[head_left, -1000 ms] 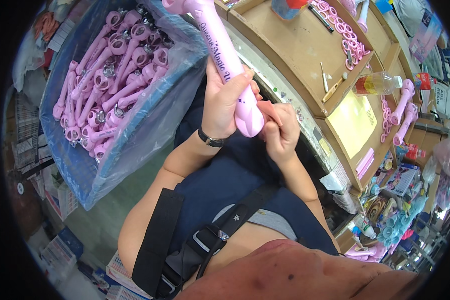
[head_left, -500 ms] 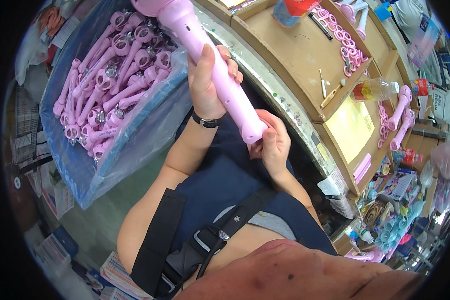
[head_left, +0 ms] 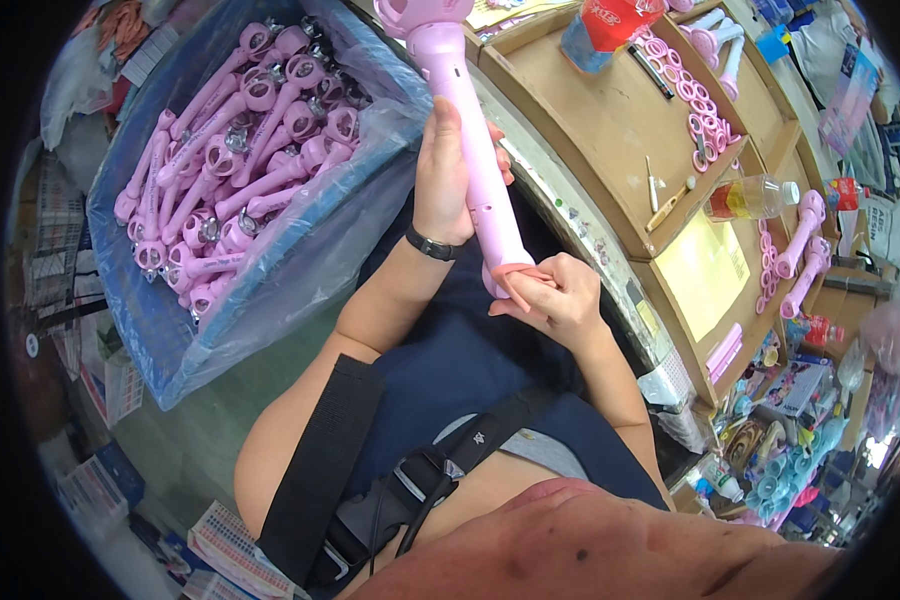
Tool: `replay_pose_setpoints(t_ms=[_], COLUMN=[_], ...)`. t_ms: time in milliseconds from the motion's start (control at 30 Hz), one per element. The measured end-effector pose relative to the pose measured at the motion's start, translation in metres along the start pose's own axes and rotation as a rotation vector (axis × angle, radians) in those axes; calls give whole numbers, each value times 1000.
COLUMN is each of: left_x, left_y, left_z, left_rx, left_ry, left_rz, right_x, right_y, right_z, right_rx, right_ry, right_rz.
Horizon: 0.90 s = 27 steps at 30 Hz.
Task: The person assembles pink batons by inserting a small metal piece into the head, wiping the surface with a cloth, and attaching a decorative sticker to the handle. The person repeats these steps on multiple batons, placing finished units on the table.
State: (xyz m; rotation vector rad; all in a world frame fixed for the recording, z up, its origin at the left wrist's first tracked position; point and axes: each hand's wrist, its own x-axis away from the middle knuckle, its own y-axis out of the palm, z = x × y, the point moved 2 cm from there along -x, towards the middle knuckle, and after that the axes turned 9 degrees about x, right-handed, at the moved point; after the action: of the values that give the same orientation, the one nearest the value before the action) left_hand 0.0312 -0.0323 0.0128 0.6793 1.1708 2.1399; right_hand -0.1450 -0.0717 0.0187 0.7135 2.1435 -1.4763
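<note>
A long pink plastic toy wand (head_left: pixel 482 175) with a wide ringed head runs from the top edge down to about the middle of the head view. My left hand (head_left: pixel 444 185), wearing a black wristband, is wrapped round its handle partway down. At the handle's lower end, my right hand (head_left: pixel 570 303) pinches a thin salmon-coloured strip (head_left: pixel 515 282). The strip lies against that end, partly hidden by my fingers, so I cannot tell whether it is attached. Left of my hands stands a blue crate (head_left: pixel 300 285) lined with clear plastic, holding several similar pink wands (head_left: pixel 215 165).
On the bench at right, a cardboard tray (head_left: pixel 560 110) holds pink rings (head_left: pixel 705 125), a black marker (head_left: pixel 652 72) and a small brush (head_left: pixel 670 205). Beyond lie a yellow sheet (head_left: pixel 705 260), a clear bottle (head_left: pixel 750 198) and more pink handles (head_left: pixel 802 235). The bench edge (head_left: pixel 610 285) runs beside my right hand.
The wand has swung more upright and moved right with my left hand. My right hand has turned over at its lower end, and the salmon strip now shows in its fingers.
</note>
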Motion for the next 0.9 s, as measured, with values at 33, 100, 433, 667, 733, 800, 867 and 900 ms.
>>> replay_pose_setpoints(t_ms=[33,100,433,667,733,800,867,900], left_x=[1,3,8,-6,-15,-15,-5,2], left_y=[1,2,3,5,9,16,19,19], left_z=[0,2,7,37,38,30,21,14], left_rx=[9,-40,-174,-230,-284,-303,-388,-442], left_ry=[2,51,201,43,-111,-250,-356,-407], left_rz=[23,70,-80,-563,-481,-471,-444,-436], right_x=[1,6,31,35,14,-12,-40,-56], right_y=[-1,2,25,3,3,3,3,1], right_z=[0,2,-1,17,26,34,43,51], right_rx=[-22,-25,-170,-365,2,138,329,493], right_ry=[-2,25,-86,623,356,118,123,27], right_rz=[15,156,271,425,367,506,505,460])
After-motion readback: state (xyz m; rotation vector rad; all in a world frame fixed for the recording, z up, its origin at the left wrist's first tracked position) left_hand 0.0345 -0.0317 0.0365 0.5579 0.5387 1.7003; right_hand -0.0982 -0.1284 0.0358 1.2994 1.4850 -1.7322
